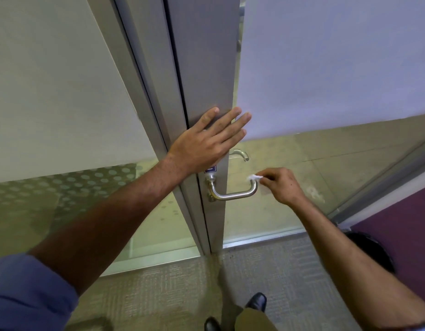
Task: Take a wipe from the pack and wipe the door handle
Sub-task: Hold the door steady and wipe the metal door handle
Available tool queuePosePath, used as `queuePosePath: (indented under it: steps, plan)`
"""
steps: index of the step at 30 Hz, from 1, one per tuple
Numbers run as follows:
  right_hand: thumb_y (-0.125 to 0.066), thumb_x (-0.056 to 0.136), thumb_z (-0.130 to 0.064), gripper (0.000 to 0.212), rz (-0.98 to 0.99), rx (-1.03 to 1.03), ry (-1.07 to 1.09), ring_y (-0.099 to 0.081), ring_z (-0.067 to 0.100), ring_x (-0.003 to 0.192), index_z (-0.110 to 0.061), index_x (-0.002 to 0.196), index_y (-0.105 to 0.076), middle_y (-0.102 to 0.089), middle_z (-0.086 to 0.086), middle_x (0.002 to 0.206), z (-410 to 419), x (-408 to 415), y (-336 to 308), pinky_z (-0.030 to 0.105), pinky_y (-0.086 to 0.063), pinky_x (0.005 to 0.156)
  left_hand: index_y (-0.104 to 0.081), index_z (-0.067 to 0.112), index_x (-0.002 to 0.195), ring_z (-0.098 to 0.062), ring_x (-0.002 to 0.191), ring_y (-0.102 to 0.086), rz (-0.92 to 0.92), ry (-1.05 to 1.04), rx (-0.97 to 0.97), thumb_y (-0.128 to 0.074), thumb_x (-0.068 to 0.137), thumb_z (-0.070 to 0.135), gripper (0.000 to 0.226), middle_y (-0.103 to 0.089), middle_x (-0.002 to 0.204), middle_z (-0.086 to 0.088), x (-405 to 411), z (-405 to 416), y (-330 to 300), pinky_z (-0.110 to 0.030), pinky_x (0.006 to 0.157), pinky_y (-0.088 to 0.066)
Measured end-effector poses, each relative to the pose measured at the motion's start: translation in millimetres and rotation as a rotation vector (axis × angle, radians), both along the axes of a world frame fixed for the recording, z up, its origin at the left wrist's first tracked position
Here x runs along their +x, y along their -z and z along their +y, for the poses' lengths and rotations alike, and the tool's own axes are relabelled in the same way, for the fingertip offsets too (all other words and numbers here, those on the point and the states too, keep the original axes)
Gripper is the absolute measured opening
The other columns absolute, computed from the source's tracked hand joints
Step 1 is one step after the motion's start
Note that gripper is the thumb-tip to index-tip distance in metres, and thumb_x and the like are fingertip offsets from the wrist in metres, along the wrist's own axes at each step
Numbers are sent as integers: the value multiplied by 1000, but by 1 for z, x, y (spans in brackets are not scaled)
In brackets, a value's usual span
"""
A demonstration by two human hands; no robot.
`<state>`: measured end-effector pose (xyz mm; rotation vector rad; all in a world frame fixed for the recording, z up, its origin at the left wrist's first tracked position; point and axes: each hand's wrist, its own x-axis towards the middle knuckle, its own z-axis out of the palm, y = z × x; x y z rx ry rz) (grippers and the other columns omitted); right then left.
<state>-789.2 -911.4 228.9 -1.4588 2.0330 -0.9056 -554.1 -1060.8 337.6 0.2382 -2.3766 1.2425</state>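
Nearest, two black shoes stand on the grey woven carpet, with a khaki trouser leg above the right one. A rolled blue sleeve covers the left upper arm — the forearm below it is bare and reaches up to the door.

The left hand lies flat on the grey metal door frame, fingers spread and straight, holding nothing. Just under its wrist a small dark blue label sits on the frame; most of it is hidden and the white marks on it cannot be read.

Below the label the brushed steel door handle curves out in a U shape. The right hand is at the handle's right end, its grip a pinch of thumb and fingertips closed on a small bunched white wipe — the wipe touches the top of the handle's upturned end.

Farther back, through the glass, a second lever handle shows on the other side. Frosted film covers the upper glass panel.
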Motion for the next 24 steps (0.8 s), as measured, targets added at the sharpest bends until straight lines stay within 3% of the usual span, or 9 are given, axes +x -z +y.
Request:
queuePosePath:
  steps: [3,6,10,12,14,17,20,22,24]
  plan:
    - [-54,97,2,30,-208,62,-77,-69,14,106,-13,108,-77,-77,2,109,-8,0,13,27,-51,94,-44,12,156,-34,158,-27,7,7,10,-45,114,23,44,-26,172,-13,-1,1,-1,-54,128,1]
    - [-51,98,4,43,-513,98,-49,-72,3,95,-26,95,-81,-79,-9,98,-8,-3,22,17,-52,82,-49,12,153,-33,156,-32,16,16,22,-43,114,21,40,-30,171,-13,-2,2,-3,-54,128,-4]
    - [-61,94,-6,18,-963,58,78,-73,21,93,-4,101,-78,-79,15,103,1,9,44,20,-54,70,-53,12,149,-33,155,-35,20,28,28,-41,114,21,39,-33,169,-13,-2,4,-3,-54,125,-16]
    - [-60,94,-4,20,-1170,83,104,-71,29,104,12,103,-69,-71,29,116,14,25,62,22,-58,77,-54,13,148,-33,155,-35,19,26,31,-42,112,21,39,-33,169,-12,-2,4,-3,-54,125,-17]
    - [-60,90,2,15,-1427,95,177,-72,31,106,8,100,-71,-68,30,118,28,55,74,27,-58,85,-51,13,151,-33,156,-33,10,21,20,-42,112,22,41,-32,170,-12,-2,4,-3,-54,126,-14]
    - [-57,91,2,15,-1679,28,217,-73,24,92,0,99,-69,-70,19,113,29,116,70,31,-61,81,-49,12,152,-33,156,-32,13,16,17,-41,113,22,41,-31,170,-13,-2,3,-4,-54,126,-10]
    - [-49,97,6,18,-1662,121,288,-70,20,79,-1,103,-65,-72,16,99,20,173,55,31,-58,72,-49,12,153,-33,156,-32,8,9,25,-41,114,23,41,-31,170,-13,-2,5,-4,-55,126,-10]
    - [-55,94,9,17,-1452,130,260,-67,20,72,-3,93,-67,-70,15,86,19,194,41,28,-54,67,-51,13,152,-33,155,-34,14,10,28,-41,114,22,40,-33,169,-12,-2,5,-4,-54,126,-13]
    - [-61,89,10,23,-1194,11,195,-72,14,67,-9,88,-74,-77,7,81,16,193,21,23,-56,60,-52,13,151,-33,155,-34,10,4,21,-41,114,21,40,-33,169,-12,-3,6,-5,-54,125,-14]
